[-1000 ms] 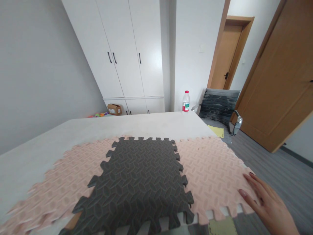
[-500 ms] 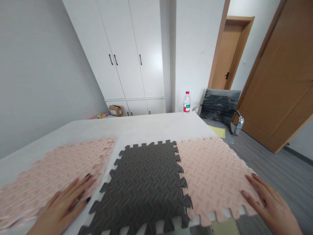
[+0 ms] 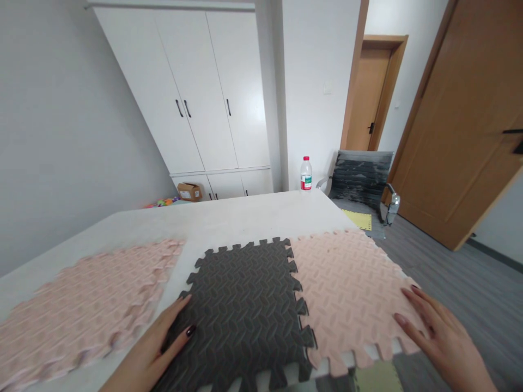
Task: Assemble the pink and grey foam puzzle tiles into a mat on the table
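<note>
A dark grey foam mat tile (image 3: 241, 305) with jigsaw edges lies flat on the white table, its right teeth meeting the left edge of a pink foam mat tile (image 3: 347, 288). At the dark tile's left edge rests my left hand (image 3: 153, 343), fingers apart, with the thumb on the tile's surface. My right hand (image 3: 439, 332) touches the right edge of the pink tile, its fingers spread and the thumb lying on top. Farther left sits another pink foam tile pile (image 3: 90, 305), separated from the dark tile by a strip of table.
The white table (image 3: 229, 215) carries a plastic bottle (image 3: 306, 175) with a red cap at its far right corner. Beyond it stand a dark chair (image 3: 362, 177) with a yellow tile (image 3: 357, 219) on its seat, a cardboard box (image 3: 189, 191) and white cabinets (image 3: 196, 109).
My left hand has moved right, off the left pink tiles and onto the dark tile's left edge. My right hand stays at the right pink tile's edge. The view has shifted slightly.
</note>
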The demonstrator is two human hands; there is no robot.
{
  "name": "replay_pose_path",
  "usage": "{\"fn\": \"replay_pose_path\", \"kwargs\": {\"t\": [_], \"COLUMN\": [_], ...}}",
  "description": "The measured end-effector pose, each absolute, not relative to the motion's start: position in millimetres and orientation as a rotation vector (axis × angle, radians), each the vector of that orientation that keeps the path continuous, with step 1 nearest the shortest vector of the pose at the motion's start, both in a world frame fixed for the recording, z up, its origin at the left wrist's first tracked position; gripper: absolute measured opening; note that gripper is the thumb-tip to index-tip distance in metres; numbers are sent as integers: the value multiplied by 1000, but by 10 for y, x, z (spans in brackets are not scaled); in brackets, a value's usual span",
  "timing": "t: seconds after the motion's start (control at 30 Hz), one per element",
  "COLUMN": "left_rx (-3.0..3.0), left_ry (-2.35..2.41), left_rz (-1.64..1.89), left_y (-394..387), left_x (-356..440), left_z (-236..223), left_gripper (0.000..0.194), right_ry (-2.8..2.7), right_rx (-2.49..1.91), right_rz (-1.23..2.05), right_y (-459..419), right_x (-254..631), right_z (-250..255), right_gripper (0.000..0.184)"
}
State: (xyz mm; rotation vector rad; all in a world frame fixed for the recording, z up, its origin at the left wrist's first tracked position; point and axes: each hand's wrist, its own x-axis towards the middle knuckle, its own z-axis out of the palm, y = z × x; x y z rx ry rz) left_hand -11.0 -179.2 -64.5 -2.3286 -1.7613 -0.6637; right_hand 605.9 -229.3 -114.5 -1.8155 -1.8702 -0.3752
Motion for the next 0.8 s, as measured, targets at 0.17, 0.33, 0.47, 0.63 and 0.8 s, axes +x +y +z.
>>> {"fn": "replay_pose_path", "kwargs": {"t": [0.17,0.33,0.47,0.63,0.8], "left_rx": [-2382,-2424,-2415,-2408,-2345], "left_ry": [-1721,-1697,-1700,-1672,-1600], "left_rz": [-513,-480,-460,-438,-392], "left_y": [-1870,-1950,-1973,-1987,-1991], "left_x": [87,60,83,126,464], "left_z": [-635,-640,-631,-632,-533], "left_gripper": [64,63,61,57,47], "right_ry": [-1889,-1892,-1905,-1934,-1891], "right_rx": [-1789,-1792,-1811,-1782,-1759], "right_rz": [-403,-403,-401,-420,-416], "right_y": [-2295,-2300,-2301,-2307,-2302], "right_x": [6034,6046,6064,6084,6071], "right_z": [-1109,-1113,-1132,-1161,-1159], "right_gripper": [60,61,61,58,58]}}
